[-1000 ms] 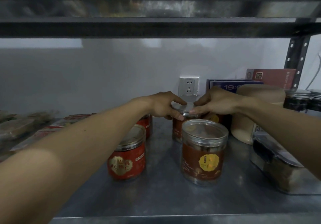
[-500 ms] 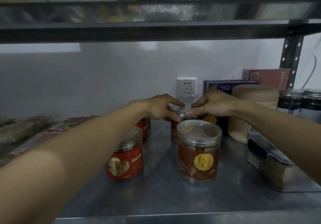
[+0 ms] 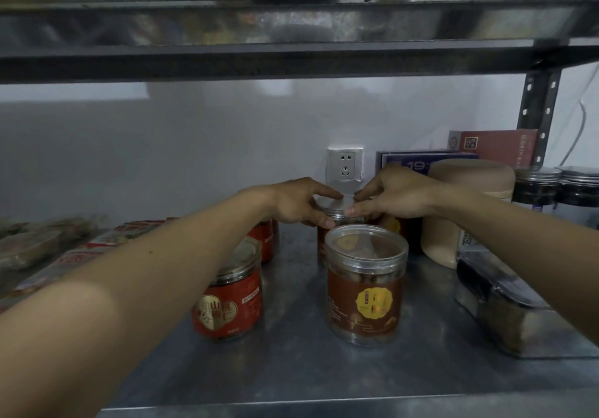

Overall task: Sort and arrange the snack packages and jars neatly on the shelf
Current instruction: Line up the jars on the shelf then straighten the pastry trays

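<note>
At the back of the metal shelf (image 3: pixel 291 362) stands a brown-labelled jar with a silver lid (image 3: pixel 334 205). My left hand (image 3: pixel 298 202) grips its lid from the left and my right hand (image 3: pixel 392 195) grips it from the right. Directly in front stands a matching clear jar with a brown and yellow label (image 3: pixel 364 284), untouched. A red-labelled jar (image 3: pixel 231 304) sits at front left under my left forearm. Behind it is a second red jar (image 3: pixel 264 239), mostly hidden by my arm.
Flat snack packages (image 3: pixel 48 245) lie at the left. A beige canister (image 3: pixel 466 210), a clear rectangular box (image 3: pixel 505 307), dark jars (image 3: pixel 538 187), and blue (image 3: pixel 405 158) and red boxes (image 3: pixel 499 148) crowd the right. An upper shelf (image 3: pixel 291 60) hangs low overhead; a wall socket (image 3: pixel 345 164) is behind.
Both hands stay on the back jar's lid. The view has shifted slightly, and my fingers have shifted a little around the lid.
</note>
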`<move>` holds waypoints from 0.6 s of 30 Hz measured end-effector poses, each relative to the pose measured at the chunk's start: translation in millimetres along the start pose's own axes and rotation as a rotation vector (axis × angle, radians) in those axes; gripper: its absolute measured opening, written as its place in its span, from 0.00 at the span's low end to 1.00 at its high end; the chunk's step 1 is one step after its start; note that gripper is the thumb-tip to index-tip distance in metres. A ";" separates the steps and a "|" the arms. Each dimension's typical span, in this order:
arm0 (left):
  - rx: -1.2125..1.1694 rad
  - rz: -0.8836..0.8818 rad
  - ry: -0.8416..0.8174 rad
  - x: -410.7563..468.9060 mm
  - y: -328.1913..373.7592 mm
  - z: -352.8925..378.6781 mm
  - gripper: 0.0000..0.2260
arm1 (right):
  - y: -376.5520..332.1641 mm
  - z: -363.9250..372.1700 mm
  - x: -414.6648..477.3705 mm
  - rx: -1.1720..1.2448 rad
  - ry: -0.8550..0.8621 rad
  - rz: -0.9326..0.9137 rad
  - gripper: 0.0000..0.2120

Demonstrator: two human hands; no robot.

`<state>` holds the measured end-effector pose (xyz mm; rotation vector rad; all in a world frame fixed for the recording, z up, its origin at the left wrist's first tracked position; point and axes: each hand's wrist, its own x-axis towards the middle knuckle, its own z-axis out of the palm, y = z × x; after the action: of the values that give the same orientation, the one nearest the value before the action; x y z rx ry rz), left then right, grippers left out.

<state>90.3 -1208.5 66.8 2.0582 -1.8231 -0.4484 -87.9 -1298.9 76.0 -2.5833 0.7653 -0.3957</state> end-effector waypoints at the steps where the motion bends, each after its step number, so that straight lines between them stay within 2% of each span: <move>1: 0.022 -0.005 -0.006 0.4 0.6 -2.4 0.31 | -1.4 -3.3 -0.4 -0.002 -0.008 0.010 0.21; 4: 0.005 -0.020 0.001 1.2 2.7 -11.8 0.33 | -2.6 -20.0 -0.2 -0.128 0.042 0.018 0.23; 7: -0.030 -0.010 0.003 3.5 5.0 -19.4 0.34 | 1.2 -32.8 6.2 -0.340 0.080 0.015 0.33; 11: -0.058 0.021 -0.017 12.0 7.2 -22.3 0.28 | 11.1 -33.4 19.5 -0.516 -0.066 0.083 0.41; 18: -0.080 0.049 0.045 30.3 3.9 -20.5 0.23 | 22.2 -27.5 53.6 -0.529 -0.220 0.122 0.41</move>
<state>99.9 -1237.9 86.7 1.9509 -1.7952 -0.4504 -65.0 -1354.7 97.7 -2.9670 1.0511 0.1529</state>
